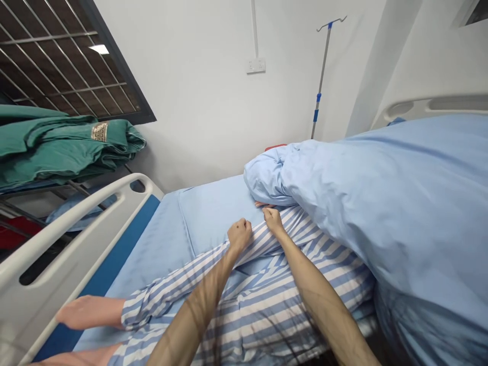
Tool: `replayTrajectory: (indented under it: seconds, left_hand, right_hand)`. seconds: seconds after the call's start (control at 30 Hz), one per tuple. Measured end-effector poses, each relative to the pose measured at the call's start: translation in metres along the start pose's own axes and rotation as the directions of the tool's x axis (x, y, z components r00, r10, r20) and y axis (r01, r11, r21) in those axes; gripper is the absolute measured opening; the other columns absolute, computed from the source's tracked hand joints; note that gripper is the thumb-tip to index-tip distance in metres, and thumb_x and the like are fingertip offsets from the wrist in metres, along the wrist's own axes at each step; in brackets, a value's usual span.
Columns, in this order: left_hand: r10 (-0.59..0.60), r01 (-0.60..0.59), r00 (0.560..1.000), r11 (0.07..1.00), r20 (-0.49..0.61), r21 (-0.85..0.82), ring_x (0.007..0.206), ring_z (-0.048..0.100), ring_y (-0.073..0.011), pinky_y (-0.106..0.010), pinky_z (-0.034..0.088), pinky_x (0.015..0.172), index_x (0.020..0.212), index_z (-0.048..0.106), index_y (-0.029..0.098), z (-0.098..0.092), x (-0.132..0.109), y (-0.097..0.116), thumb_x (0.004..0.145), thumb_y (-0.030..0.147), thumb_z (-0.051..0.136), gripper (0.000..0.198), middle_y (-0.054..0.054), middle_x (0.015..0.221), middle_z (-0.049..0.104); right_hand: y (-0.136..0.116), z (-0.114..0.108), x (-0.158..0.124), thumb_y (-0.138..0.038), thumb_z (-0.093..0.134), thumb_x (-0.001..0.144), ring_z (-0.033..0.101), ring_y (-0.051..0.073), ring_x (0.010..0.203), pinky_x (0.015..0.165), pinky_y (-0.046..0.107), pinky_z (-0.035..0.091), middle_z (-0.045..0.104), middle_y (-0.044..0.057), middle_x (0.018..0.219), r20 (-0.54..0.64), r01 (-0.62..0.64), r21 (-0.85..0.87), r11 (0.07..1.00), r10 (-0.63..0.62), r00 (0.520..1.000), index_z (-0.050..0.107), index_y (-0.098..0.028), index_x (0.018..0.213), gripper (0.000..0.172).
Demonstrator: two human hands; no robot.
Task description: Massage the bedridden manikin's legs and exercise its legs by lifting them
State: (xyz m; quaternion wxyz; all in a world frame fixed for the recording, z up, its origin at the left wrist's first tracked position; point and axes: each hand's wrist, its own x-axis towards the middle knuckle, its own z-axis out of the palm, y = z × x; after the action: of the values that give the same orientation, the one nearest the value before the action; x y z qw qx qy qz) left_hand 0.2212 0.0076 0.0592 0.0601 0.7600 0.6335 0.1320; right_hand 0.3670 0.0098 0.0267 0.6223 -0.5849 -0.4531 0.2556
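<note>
A lying figure in blue-and-white striped trousers [259,310] stretches across the bed, its bare foot [86,311] toward the footboard. On the far trouser leg, around the thigh and knee, both of my hands are balled into fists. My left hand [240,235] rests at the leg's upper side, with no cloth visibly pinched in it. Slightly farther up the leg is my right hand [273,221], also closed, close to the quilt's edge. Fingers of the lying figure's hand [263,204] peek out just beyond it. A light blue quilt [373,193] covers the upper body.
At the left stands the bed's footboard [114,203], with folded green cloth [68,147] on a rack behind it. Light blue sheet [209,203] spreads beyond the legs. A drip pole [322,76] rises near the wall, right of a socket [255,65].
</note>
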Motion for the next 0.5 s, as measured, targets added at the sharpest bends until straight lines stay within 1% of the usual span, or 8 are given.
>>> replayTrajectory:
  seconds: [0.07,0.13,0.17,0.23,0.3,0.37,0.43,0.5]
  left_hand:
    - [-0.010,0.009,0.999,0.999,-0.030,-0.042,0.091,0.067,-0.0198,-0.028,0.035,0.070,0.092,0.073,0.023,-0.012,0.007,0.013,0.099,0.029,0.038,0.036,-0.007,0.099,0.077]
    - [-0.013,0.011,0.999,0.997,-0.039,-0.072,0.091,0.067,-0.0203,-0.029,0.035,0.069,0.092,0.073,0.022,-0.011,0.010,0.025,0.100,0.029,0.037,0.037,-0.008,0.099,0.077]
    - [-0.009,0.007,0.999,0.997,-0.031,-0.075,0.092,0.067,-0.0206,-0.029,0.035,0.069,0.093,0.073,0.021,-0.006,0.010,0.030,0.100,0.030,0.037,0.038,-0.008,0.099,0.077]
    - [0.018,-0.018,1.000,0.998,-0.006,-0.059,0.092,0.068,-0.0212,-0.029,0.036,0.070,0.096,0.073,0.020,0.011,0.005,0.037,0.099,0.029,0.037,0.037,-0.010,0.101,0.077]
    - [0.059,-0.059,0.998,0.998,0.003,-0.031,0.092,0.068,-0.0213,-0.029,0.037,0.071,0.100,0.073,0.019,0.030,-0.001,0.040,0.100,0.030,0.037,0.037,-0.011,0.102,0.076]
    - [0.085,-0.085,0.996,0.996,-0.009,-0.011,0.092,0.068,-0.0215,-0.029,0.037,0.072,0.103,0.072,0.019,0.043,-0.006,0.040,0.101,0.031,0.035,0.038,-0.011,0.102,0.076]
    - [0.094,-0.094,0.996,0.996,-0.012,-0.004,0.092,0.069,-0.0217,-0.029,0.037,0.071,0.104,0.071,0.020,0.049,-0.007,0.039,0.102,0.032,0.034,0.039,-0.010,0.102,0.075]
    - [0.100,-0.100,0.995,0.995,-0.012,0.002,0.092,0.068,-0.0216,-0.029,0.036,0.070,0.104,0.070,0.020,0.049,-0.007,0.038,0.102,0.032,0.034,0.039,-0.010,0.102,0.075]
  right_hand:
    - [0.000,0.000,0.001,-0.050,0.045,0.081,0.033,0.011,0.050,0.054,0.028,0.026,0.034,-0.004,0.045,0.000,-0.004,0.016,1.000,0.004,1.000,0.033,-0.025,0.047,0.044]
    - [0.001,-0.001,0.002,-0.049,0.046,0.082,0.034,0.012,0.051,0.054,0.028,0.028,0.036,-0.004,0.045,0.003,0.000,0.034,0.999,-0.001,1.000,0.035,-0.024,0.046,0.045]
    - [0.002,-0.001,0.002,-0.048,0.046,0.083,0.035,0.012,0.051,0.055,0.028,0.029,0.037,-0.004,0.046,0.003,0.003,0.043,0.999,-0.003,1.000,0.035,-0.024,0.046,0.045]
    - [0.005,-0.001,0.003,-0.048,0.046,0.084,0.035,0.012,0.051,0.055,0.029,0.030,0.038,-0.004,0.046,0.001,0.003,0.050,0.999,-0.003,1.000,0.036,-0.024,0.047,0.045]
    - [0.008,0.000,0.003,-0.048,0.047,0.086,0.036,0.012,0.051,0.056,0.029,0.031,0.039,-0.004,0.047,0.000,0.002,0.038,0.999,-0.002,1.000,0.037,-0.024,0.048,0.046]
    - [0.010,0.000,0.003,-0.047,0.049,0.087,0.037,0.013,0.052,0.056,0.029,0.032,0.039,-0.004,0.047,0.007,0.003,0.006,1.000,-0.003,1.000,0.037,-0.024,0.049,0.046]
    - [0.008,0.001,0.003,-0.046,0.049,0.088,0.038,0.013,0.052,0.056,0.029,0.032,0.039,-0.004,0.047,0.006,-0.001,-0.027,1.000,0.001,1.000,0.036,-0.024,0.048,0.047]
    - [0.002,0.000,0.006,-0.046,0.049,0.089,0.038,0.013,0.053,0.056,0.029,0.033,0.038,-0.003,0.047,0.003,0.002,-0.044,0.999,-0.002,1.000,0.036,-0.024,0.048,0.048]
